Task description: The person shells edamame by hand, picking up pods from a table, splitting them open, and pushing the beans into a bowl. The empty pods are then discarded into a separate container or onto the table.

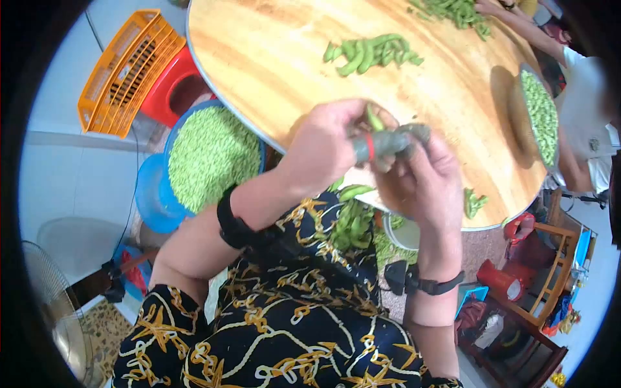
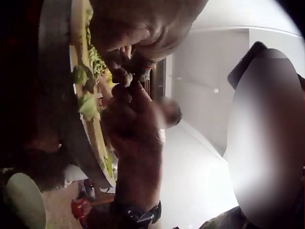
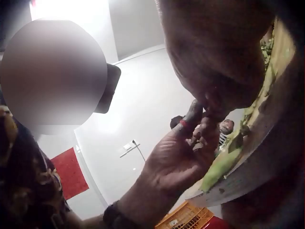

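Note:
Above the near edge of the round wooden table [image 1: 278,58], my left hand [image 1: 330,139] grips a green edamame pod [image 1: 374,118] in its curled fingers. A grey-green cover with a red band [image 1: 370,147] wraps the left thumb. My right hand [image 1: 424,184] has its thumb and fingertips bent in against the tip of that thumb; I cannot tell what they pinch. Both hands meet again in the right wrist view, where the left hand [image 3: 167,164] faces the camera. Below them, more pods [image 1: 352,226] lie heaped on the patterned lap.
A heap of pods [image 1: 375,53] lies across the table, and a few pods [image 1: 474,202] sit near its right edge. Shelled beans fill a blue basin [image 1: 262,152] at left and a round tray [image 1: 525,123] at right. A white bucket [image 1: 404,238] stands beneath the edge. Another person's arm [image 1: 533,35] reaches in.

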`<state>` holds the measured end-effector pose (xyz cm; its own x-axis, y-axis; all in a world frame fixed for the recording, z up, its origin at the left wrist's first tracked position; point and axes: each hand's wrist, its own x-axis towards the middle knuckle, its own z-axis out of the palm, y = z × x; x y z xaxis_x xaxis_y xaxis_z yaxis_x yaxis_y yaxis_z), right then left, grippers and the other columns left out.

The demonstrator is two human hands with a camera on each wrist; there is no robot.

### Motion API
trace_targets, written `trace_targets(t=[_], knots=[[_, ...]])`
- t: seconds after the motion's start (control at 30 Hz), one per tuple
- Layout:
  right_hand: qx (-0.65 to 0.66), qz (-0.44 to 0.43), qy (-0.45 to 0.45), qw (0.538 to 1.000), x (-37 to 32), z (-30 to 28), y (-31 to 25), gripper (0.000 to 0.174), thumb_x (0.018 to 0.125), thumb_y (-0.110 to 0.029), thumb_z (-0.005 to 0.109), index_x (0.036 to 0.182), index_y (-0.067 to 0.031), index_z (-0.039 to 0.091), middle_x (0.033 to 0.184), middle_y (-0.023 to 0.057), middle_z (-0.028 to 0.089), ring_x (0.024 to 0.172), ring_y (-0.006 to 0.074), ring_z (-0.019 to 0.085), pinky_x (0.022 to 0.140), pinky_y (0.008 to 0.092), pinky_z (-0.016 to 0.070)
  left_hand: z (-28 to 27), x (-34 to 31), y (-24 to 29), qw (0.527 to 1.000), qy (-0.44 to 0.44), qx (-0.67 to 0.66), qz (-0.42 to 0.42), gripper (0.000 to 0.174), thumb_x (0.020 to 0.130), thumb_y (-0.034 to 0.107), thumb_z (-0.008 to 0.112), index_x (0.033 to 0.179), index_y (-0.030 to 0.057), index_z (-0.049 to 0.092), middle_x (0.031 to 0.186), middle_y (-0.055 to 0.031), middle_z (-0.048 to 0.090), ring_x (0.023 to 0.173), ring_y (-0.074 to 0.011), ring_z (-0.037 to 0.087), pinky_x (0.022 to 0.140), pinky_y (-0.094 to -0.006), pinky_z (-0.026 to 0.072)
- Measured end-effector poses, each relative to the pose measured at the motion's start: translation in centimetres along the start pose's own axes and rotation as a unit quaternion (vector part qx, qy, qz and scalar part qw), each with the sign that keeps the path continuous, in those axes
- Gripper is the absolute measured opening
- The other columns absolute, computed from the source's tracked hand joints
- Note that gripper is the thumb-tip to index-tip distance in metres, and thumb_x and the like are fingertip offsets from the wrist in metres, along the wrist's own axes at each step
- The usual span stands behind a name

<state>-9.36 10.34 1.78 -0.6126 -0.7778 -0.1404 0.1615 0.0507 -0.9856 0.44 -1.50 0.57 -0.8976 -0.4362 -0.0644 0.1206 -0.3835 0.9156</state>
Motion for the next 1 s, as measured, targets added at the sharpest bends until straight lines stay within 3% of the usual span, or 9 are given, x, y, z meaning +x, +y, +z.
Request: trace_targets(t=[0.13, 0.27, 0.37, 0.5, 0.57, 0.7, 0.77, 0.97, 1.0], knots=[[-0.012, 0.065, 0.032, 0.997, 0.1, -0.6, -0.1, 0.014, 0.090, -0.015, 0.052, 0.082, -0.0055, 0.057, 0.061, -0.0057, 0.049, 0.049, 0.0006, 0.036, 0.044, 0.0165, 0.0274, 0.6, -0.2, -1.0, 0.998, -0.014, -0.059, 0.011, 0.019, 0.080, 0.002, 0.063, 0.097, -0.0016, 0.056, 0.088, -0.0068, 0.061, 0.073, -0.0117, 0.061, 0.067, -0.0233, 0.0514], [-0.224, -0.026, 0.013, 0.974, 0.2, -1.7, -0.6, 0.013, 0.087, -0.011, 0.053, 0.088, 0.0010, 0.059, 0.069, 0.0050, 0.059, 0.063, 0.0105, 0.053, 0.060, 0.0239, 0.0443, 1.0, -0.1, -0.4, 0.999, 0.042, -0.015, 0.011, 0.020, 0.081, -0.001, 0.058, 0.100, -0.0013, 0.052, 0.077, -0.0087, 0.060, 0.070, -0.0137, 0.061, 0.063, -0.0238, 0.0493], [-0.318, -0.177, 0.098, 0.926, 0.0, -1.8, -1.9, 0.015, 0.083, -0.009, 0.057, 0.094, 0.0013, 0.059, 0.078, 0.0120, 0.063, 0.072, 0.0151, 0.060, 0.066, 0.0279, 0.0480, 1.1, -0.3, 0.8, 0.913, 0.045, 0.392, 0.101, 0.045, 0.071, 0.004, 0.066, 0.110, 0.0008, 0.045, 0.072, -0.0160, 0.055, 0.065, -0.0295, 0.058, 0.058, -0.0368, 0.0460], [-0.351, -0.125, 0.000, 0.928, -0.5, -1.4, -4.0, 0.023, 0.078, -0.016, 0.063, 0.095, -0.0013, 0.057, 0.073, 0.0192, 0.060, 0.066, 0.0301, 0.062, 0.060, 0.0325, 0.0488, 2.0, -0.6, 1.5, 0.845, -0.023, 0.495, 0.200, 0.070, 0.072, 0.014, 0.067, 0.131, 0.0036, 0.031, 0.082, -0.0146, 0.058, 0.068, -0.0309, 0.059, 0.062, -0.0393, 0.0491], [-0.277, -0.145, -0.060, 0.948, -0.1, -2.7, -3.7, 0.018, 0.080, -0.015, 0.061, 0.091, -0.0010, 0.057, 0.071, 0.0134, 0.061, 0.061, 0.0243, 0.061, 0.057, 0.0314, 0.0475, 2.2, -0.5, 2.2, 0.889, -0.068, 0.445, 0.084, 0.067, 0.072, 0.016, 0.067, 0.129, 0.0037, 0.034, 0.081, -0.0117, 0.060, 0.066, -0.0275, 0.060, 0.060, -0.0366, 0.0500], [-0.026, -0.093, -0.062, 0.993, -0.6, -3.1, -1.6, 0.013, 0.086, -0.016, 0.057, 0.093, -0.0052, 0.057, 0.063, -0.0027, 0.051, 0.049, 0.0068, 0.046, 0.044, 0.0218, 0.0384, 2.0, -0.7, 1.7, 0.890, -0.089, 0.411, 0.177, 0.054, 0.071, 0.014, 0.074, 0.116, -0.0012, 0.047, 0.076, -0.0101, 0.060, 0.062, -0.0172, 0.058, 0.058, -0.0266, 0.0480], [0.278, 0.150, -0.099, 0.944, -1.5, -2.8, -2.2, 0.011, 0.089, -0.019, 0.054, 0.093, -0.0088, 0.053, 0.059, -0.0050, 0.044, 0.041, 0.0030, 0.036, 0.037, 0.0172, 0.0284, 1.3, -0.7, 1.0, 0.881, -0.116, 0.380, 0.256, 0.041, 0.069, 0.014, 0.076, 0.102, -0.0003, 0.057, 0.074, -0.0088, 0.059, 0.058, -0.0147, 0.056, 0.054, -0.0250, 0.0468], [0.347, 0.176, -0.038, 0.920, -2.2, -1.5, -2.2, 0.013, 0.091, -0.022, 0.051, 0.091, -0.0090, 0.050, 0.057, -0.0059, 0.041, 0.042, 0.0020, 0.032, 0.038, 0.0169, 0.0249, 1.3, -0.5, 0.5, 0.892, -0.142, 0.332, 0.272, 0.023, 0.075, 0.010, 0.070, 0.094, 0.0003, 0.062, 0.075, -0.0062, 0.057, 0.061, -0.0097, 0.056, 0.053, -0.0206, 0.0441], [0.211, 0.125, -0.013, 0.969, -2.1, -1.5, -1.8, 0.015, 0.092, -0.023, 0.050, 0.092, -0.0085, 0.051, 0.058, -0.0059, 0.040, 0.044, 0.0023, 0.033, 0.040, 0.0173, 0.0262, 1.4, -0.4, -0.2, 0.936, -0.090, 0.254, 0.228, 0.018, 0.080, 0.010, 0.064, 0.094, 0.0007, 0.061, 0.076, -0.0050, 0.057, 0.061, -0.0084, 0.054, 0.053, -0.0199, 0.0431]])
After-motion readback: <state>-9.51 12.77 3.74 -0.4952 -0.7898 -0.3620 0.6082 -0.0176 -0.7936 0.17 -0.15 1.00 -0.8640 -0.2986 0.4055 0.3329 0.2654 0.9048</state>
